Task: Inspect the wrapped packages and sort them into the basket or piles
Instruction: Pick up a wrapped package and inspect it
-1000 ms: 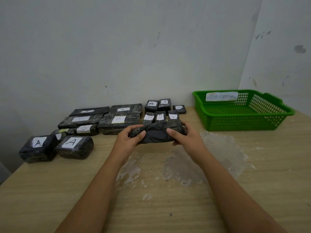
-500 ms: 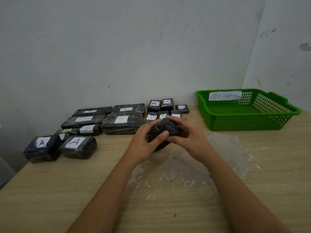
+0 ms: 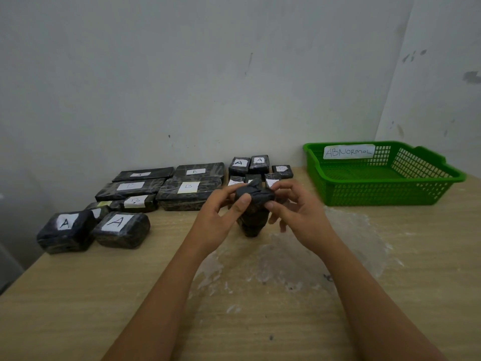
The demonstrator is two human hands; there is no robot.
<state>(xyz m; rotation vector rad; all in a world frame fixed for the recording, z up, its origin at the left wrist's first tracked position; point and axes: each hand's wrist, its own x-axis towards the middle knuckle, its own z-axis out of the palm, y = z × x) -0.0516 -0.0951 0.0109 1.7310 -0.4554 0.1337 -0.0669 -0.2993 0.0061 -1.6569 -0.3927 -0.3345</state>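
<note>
Both hands pinch a dark wrapped package [image 3: 253, 204] upright above the wooden table [image 3: 130, 295]: left hand [image 3: 221, 217] thumb on top, right hand [image 3: 294, 212] at its upper end. Its label, if any, is hidden. The green basket [image 3: 385, 196] sits at right.

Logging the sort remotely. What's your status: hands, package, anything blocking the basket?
Left hand and right hand both hold the black package, upended above the table. Green basket holds nothing, path unobstructed.

table [image 3: 104, 295] front is wide open, labelled packages [image 3: 188, 190] crowd the back left, green basket [image 3: 385, 194] blocks back right
</note>
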